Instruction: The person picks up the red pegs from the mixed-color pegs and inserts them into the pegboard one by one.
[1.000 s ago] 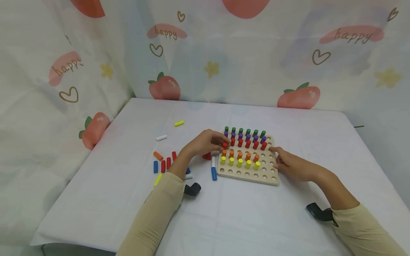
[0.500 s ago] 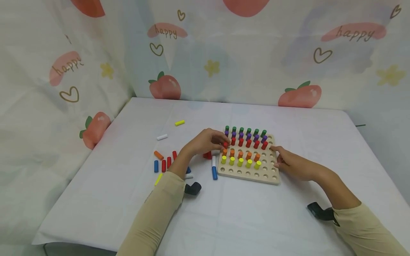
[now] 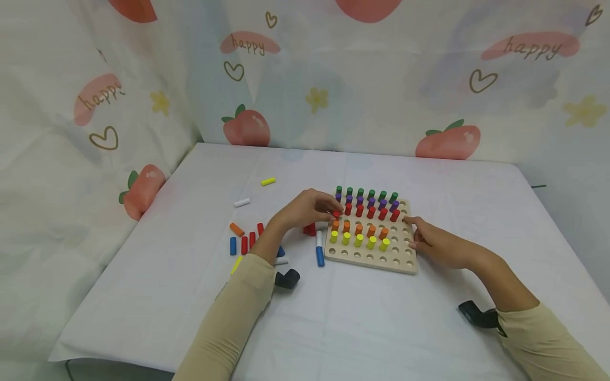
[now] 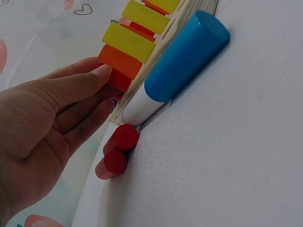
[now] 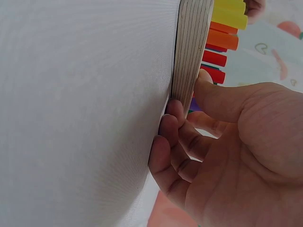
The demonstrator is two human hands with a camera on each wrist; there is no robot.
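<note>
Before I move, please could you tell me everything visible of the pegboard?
The pegboard looks wooden and pale, with rounded corners, a layered edge and rows of round holes. It lies flat on the white tabletop. Green, purple, red, orange and yellow pegs stand in rows; visible holes along its near and right edges are unfilled. The right hand grips its right edge; the left hand pinches a red peg at its left side.
</note>
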